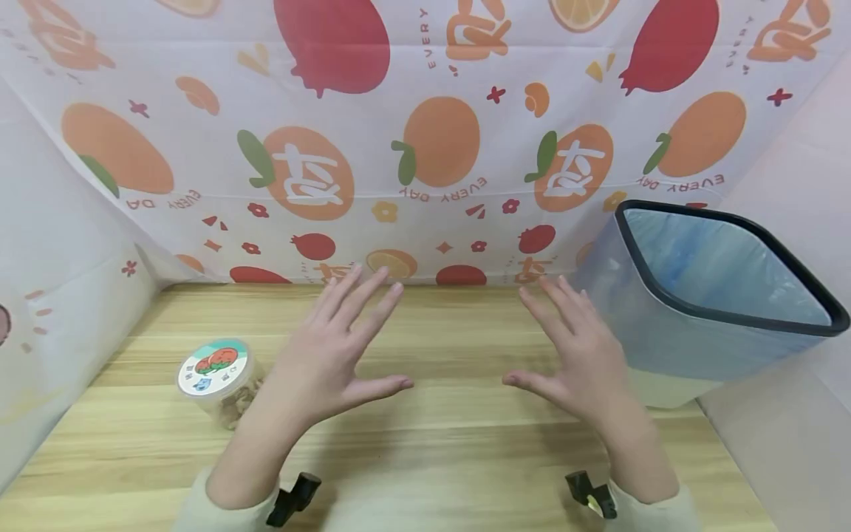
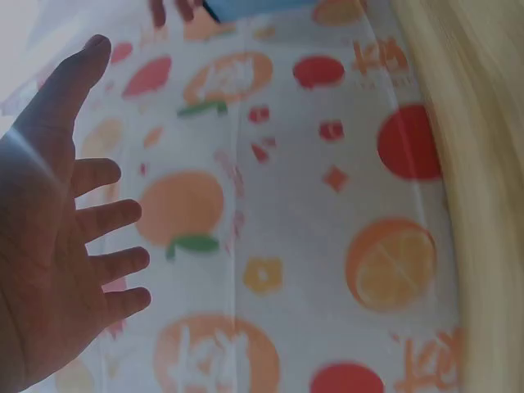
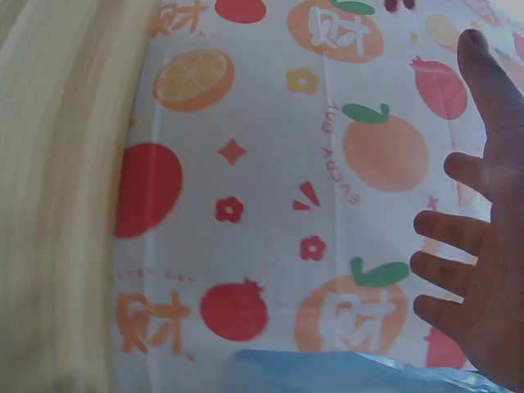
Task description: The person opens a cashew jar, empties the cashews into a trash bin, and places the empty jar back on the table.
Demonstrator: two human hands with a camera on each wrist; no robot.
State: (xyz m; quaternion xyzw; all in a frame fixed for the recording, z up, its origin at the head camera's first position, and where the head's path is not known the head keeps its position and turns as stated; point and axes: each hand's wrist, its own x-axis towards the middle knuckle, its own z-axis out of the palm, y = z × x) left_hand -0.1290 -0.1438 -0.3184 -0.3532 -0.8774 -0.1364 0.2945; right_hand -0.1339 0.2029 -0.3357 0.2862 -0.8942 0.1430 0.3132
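Both hands hover over the wooden table in the head view, fingers spread and nothing in them. The left hand (image 1: 330, 351) has its thumb pointing right, and the left wrist view shows its bare palm (image 2: 41, 237). To the left of that forearm stands a clear plastic jar (image 1: 229, 403) with a printed lid (image 1: 214, 367) and small brownish pieces inside, partly hidden by the arm. The right hand (image 1: 581, 358) mirrors the left, thumb pointing inward; its palm also appears unoccupied in the right wrist view. Nearest to it is a pale bin (image 1: 665, 340) at the right.
The bin has a black rim (image 1: 731, 323) and a bluish plastic liner (image 1: 725, 266). A white cloth with fruit prints (image 1: 372, 170) hangs along the back of the wooden table (image 1: 459, 443). White side panels (image 1: 60, 244) flank the table.
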